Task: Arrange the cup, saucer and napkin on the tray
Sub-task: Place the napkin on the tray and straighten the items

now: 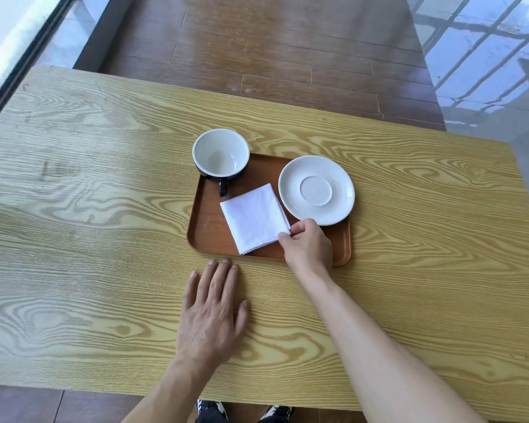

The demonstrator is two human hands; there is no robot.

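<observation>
A brown tray (206, 230) lies on the wooden table. On its far left corner stands a cup (220, 154), black outside and white inside, handle towards me. A white saucer (316, 189) sits on the tray's far right, overhanging the rim a little. A folded white napkin (254, 219) lies in the tray's middle, turned at an angle. My right hand (309, 246) pinches the napkin's right corner between thumb and fingers. My left hand (211, 309) rests flat on the table just in front of the tray, fingers apart and holding nothing.
The wooden table (89, 209) stretches wide to the left and right of the tray. Beyond its far edge is a brown plank floor (272, 50). A window frame runs along the far left. My shoes show under the near edge.
</observation>
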